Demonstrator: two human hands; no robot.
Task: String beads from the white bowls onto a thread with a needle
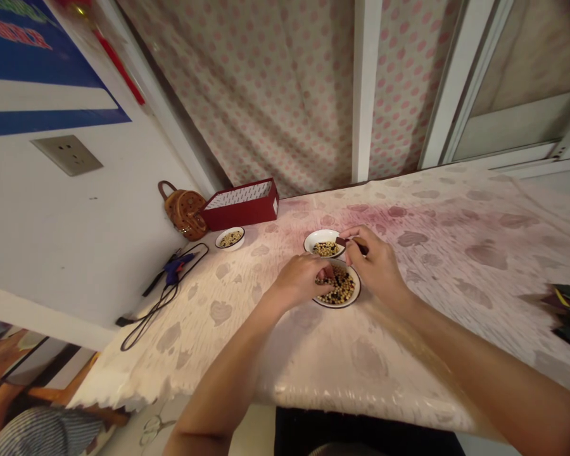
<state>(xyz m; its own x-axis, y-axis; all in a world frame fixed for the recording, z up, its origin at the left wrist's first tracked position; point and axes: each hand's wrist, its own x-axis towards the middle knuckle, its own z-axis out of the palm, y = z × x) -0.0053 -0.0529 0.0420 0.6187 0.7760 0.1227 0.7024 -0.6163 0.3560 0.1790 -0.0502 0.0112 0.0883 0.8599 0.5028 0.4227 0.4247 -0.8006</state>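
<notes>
Bare forearms point(218, 380), left hand point(300, 280) among mixed beans point(342, 290)

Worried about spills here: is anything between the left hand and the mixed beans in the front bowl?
Nothing visible does: the left hand is down at the mixed beans in the front white bowl, with its fingers among them.

A pink-dotted curtain point(237, 88) hangs beside what looks like a window point(517, 82).

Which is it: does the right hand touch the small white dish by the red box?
Apart. The head view shows the right hand at another white dish, well along the table cover from the small white dish.
</notes>
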